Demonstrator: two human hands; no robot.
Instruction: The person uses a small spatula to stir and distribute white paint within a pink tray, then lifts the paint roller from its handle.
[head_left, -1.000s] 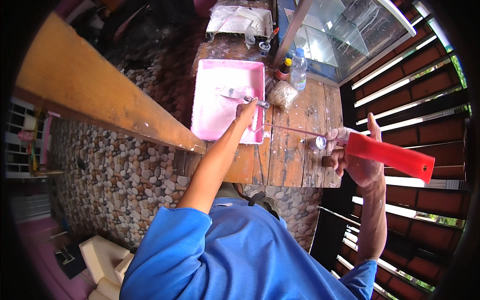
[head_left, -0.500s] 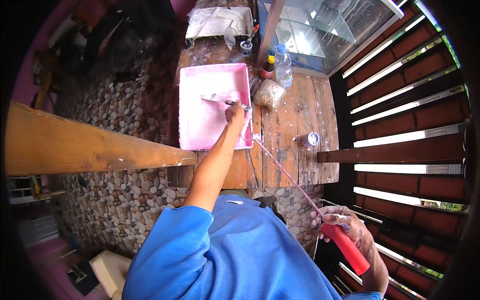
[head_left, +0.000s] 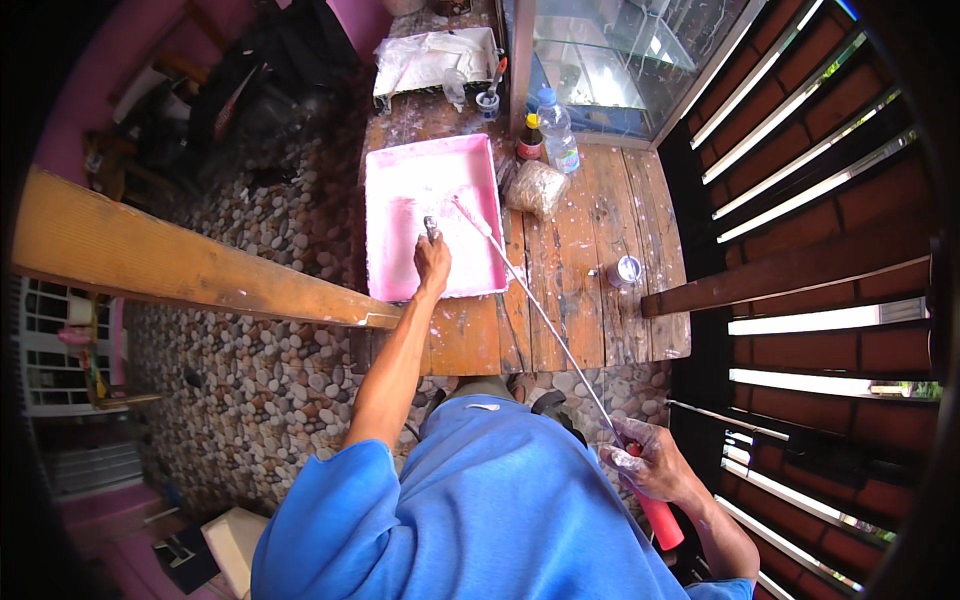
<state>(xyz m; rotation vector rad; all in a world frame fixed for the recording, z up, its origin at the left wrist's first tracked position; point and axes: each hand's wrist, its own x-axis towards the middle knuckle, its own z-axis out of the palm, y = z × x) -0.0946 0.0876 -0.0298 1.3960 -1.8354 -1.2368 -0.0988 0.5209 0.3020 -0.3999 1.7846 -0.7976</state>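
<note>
A pink paint tray (head_left: 374,210) with white paint in it lies on the wooden table (head_left: 600,330). My left hand (head_left: 432,265) is closed round the dark handle of a scraper (head_left: 431,227) over the middle of the tray; its blade barely stands out against the paint. My right hand (head_left: 648,462), smeared with white, grips the red handle of a long-rod paint roller (head_left: 660,515) out to the right of my body. The roller's narrow pinkish head (head_left: 472,215) rests in the tray's right half, beside the scraper.
Right of the tray are a clear plastic bag (head_left: 538,190), a dark bottle with yellow cap (head_left: 529,138), a water bottle (head_left: 558,135) and a small paint pot (head_left: 625,271). Behind stand a brush in a cup (head_left: 488,100), a plastic-covered tray (head_left: 435,65) and a glass cabinet (head_left: 620,80). A wooden beam (head_left: 200,260) extends left.
My left hand has drawn the scraper left, away from the tray's right wall. The roller head has moved from the tray's right edge into the tray, and my right hand has shifted slightly left.
</note>
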